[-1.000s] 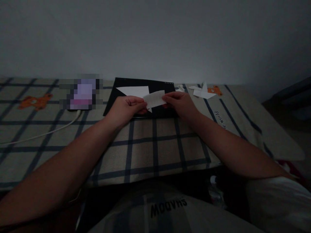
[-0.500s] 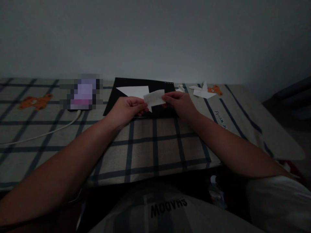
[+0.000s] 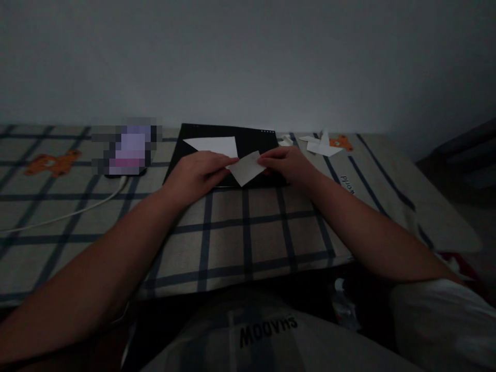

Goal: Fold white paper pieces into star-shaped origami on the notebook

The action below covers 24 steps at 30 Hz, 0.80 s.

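Between my two hands is a small white piece of paper [image 3: 247, 169], turned so that one corner points down toward me. My left hand [image 3: 200, 173] pinches its left corner, thumb and fingers together. At the upper right edge, the fingertips of my right hand [image 3: 287, 163] close on the same paper. Beneath both hands lies a flat black notebook or folder [image 3: 251, 137]. A larger white folded paper [image 3: 217, 144] with a pointed left end rests on it, partly covered by my left hand.
A folded paper crane [image 3: 323, 144] sits right of the black folder, with a small paper scrap [image 3: 287, 140] beside it. To the left lies a blurred-out phone [image 3: 129, 150] with a white cable [image 3: 93, 206]. A checked cloth [image 3: 248, 232] covers the table against the wall.
The small paper has turned from lying nearly level to standing on a corner. My left hand has shifted its hold, its fingers now flatter over the paper's left side.
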Tool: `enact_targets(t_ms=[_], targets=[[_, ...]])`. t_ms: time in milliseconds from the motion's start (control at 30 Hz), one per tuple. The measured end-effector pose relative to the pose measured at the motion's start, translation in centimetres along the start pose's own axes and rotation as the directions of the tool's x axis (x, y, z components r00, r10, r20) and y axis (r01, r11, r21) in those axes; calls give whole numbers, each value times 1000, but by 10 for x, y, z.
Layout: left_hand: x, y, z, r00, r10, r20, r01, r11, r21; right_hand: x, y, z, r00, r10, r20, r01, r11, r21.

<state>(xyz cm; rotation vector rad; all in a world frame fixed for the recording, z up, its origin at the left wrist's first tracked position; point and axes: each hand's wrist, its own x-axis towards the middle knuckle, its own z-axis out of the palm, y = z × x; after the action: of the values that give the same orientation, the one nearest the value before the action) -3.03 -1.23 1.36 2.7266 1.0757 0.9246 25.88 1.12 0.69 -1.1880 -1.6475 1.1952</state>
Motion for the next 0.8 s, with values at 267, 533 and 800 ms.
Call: enact_targets(t_ms=[267,533,800], targets=[[-1,-3,6,983,185,14,-184,981,-58,1,2,4,998,-54,31,56,996,-69],[6,17,5,998,-37,47,47,970,-240,-7,-4,16,981,-194,1,191,962,-195],[5,25,18,930,-366,26,339,831,-440,-13,-8,22,968,-243,65,250,958,-144]])
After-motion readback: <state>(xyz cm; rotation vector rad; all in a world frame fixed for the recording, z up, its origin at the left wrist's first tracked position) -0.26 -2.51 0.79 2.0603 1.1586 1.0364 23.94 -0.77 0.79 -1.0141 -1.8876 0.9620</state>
